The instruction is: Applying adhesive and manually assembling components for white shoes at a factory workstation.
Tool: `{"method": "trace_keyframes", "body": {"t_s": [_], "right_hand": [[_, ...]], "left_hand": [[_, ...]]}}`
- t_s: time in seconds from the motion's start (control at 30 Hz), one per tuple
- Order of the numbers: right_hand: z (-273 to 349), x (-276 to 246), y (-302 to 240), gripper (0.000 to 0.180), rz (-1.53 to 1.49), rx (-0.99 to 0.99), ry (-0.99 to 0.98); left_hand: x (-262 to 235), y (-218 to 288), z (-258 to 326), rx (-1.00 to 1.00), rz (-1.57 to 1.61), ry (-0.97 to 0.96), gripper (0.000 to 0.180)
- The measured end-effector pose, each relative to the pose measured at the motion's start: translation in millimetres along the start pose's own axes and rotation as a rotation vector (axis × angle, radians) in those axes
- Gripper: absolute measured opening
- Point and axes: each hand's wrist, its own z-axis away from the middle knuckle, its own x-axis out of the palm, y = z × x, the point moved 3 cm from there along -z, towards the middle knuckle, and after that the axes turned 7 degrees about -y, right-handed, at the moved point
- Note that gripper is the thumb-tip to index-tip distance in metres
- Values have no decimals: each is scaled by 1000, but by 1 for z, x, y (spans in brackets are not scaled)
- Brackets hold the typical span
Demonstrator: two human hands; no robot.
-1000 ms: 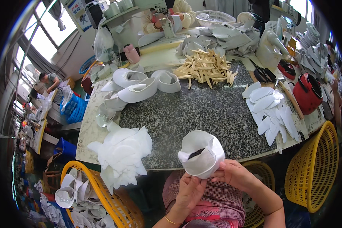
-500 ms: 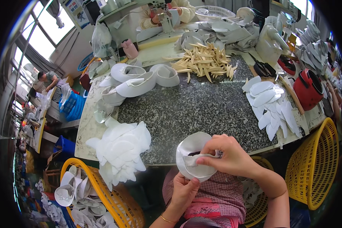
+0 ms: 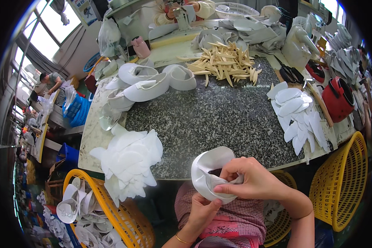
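Note:
A white shoe upper (image 3: 201, 168), curled into a round cup shape, is held up over my lap at the table's front edge. My left hand (image 3: 203, 211) is closed on its lower rim, thumb in front. My right hand (image 3: 248, 182) pinches the folded edge on its right side, fingers curled into the opening. The tips of the right fingers are partly hidden by the material. Left of it, a fanned pile of translucent white pieces (image 3: 130, 159) lies over the table edge. More white shoe uppers (image 3: 146, 89) stand at the back left of the dark stone slab (image 3: 198, 124).
Cream pointed strips (image 3: 223, 64) lie heaped at the back, with scissors (image 3: 291, 74) to their right. White oval pieces (image 3: 295, 107) and a red pot (image 3: 337, 99) sit at the right. Yellow baskets (image 3: 124, 221) (image 3: 341, 186) flank me. Across the table, a person's hands work at a machine (image 3: 182, 18).
The shoe upper has tilted and its opening shows differently. My right hand has shifted slightly down and right, still pinching its edge; the left keeps its grip. The view has moved slightly.

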Motion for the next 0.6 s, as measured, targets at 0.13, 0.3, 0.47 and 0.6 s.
{"method": "trace_keyframes", "body": {"t_s": [0.13,0.3,0.47,0.6], "right_hand": [[2,4,5,22,85,-43,55],[3,9,14,20,153,-48,127],[-2,8,16,20,162,15,35],[-6,9,16,19,176,84,-36]], "left_hand": [[-10,-9,0,-41,-2,-1,41],[-17,-11,4,-81,-30,-11,43],[-10,-11,2,-47,-27,-39,46],[-8,-11,1,-22,-11,12,48]]}}
